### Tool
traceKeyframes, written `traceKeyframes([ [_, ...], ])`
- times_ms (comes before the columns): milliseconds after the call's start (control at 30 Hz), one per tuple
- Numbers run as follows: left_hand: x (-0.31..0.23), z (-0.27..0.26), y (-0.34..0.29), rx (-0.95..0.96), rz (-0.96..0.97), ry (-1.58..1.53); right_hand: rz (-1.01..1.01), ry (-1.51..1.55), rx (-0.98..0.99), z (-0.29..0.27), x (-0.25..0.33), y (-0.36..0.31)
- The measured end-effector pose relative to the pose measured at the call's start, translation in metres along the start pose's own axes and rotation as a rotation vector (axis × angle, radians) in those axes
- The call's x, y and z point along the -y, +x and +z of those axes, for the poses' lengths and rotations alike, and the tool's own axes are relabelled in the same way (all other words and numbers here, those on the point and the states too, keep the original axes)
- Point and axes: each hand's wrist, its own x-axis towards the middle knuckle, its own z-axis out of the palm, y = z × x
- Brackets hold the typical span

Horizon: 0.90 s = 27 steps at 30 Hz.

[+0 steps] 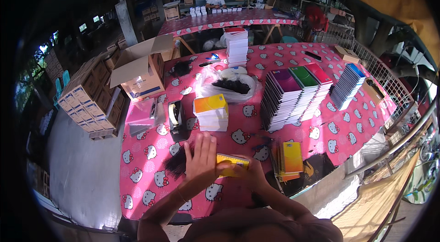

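Notebook [234, 160]: yellow, spiral-bound, between the hands, long axis roughly left to right.
Right hand [253, 173]: nearer, gripping its right end.
Left hand [200, 158]: flat, fingers extended beside black strands [173, 165], thumb over its left end.

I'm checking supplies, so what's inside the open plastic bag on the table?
A heap of black wire-like pieces shows in the mouth of the plastic bag. Anything beneath the heap is covered and can't be seen.
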Motion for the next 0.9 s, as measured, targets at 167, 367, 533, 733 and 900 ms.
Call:
traceKeyframes([
  [167, -0.008, 0.003, -0.004, -0.068, 0.105, -0.028, -0.022, -0.14, 0.02, -0.011, -0.008, 0.004],
  [367, -0.021, 0.034, -0.043, -0.032, 0.31, -0.001, -0.095, 0.073, -0.002, -0.006, -0.003, 0.001],
  [533, -0.009, -0.019, 0.014, -0.12, 0.159, -0.047, -0.127, 0.045, 0.037, -0.003, 0.004, 0.002],
  [733, -0.011, -0.035, 0.034, -0.18, 0.079, -0.102, -0.097, 0.03, 0.046, -0.005, 0.003, 0.0],
  [900, -0.032, 0.006, -0.004, -0.182, 0.315, -0.071, -0.182, -0.038, 0.002, -0.012, -0.001, 0.013],
])
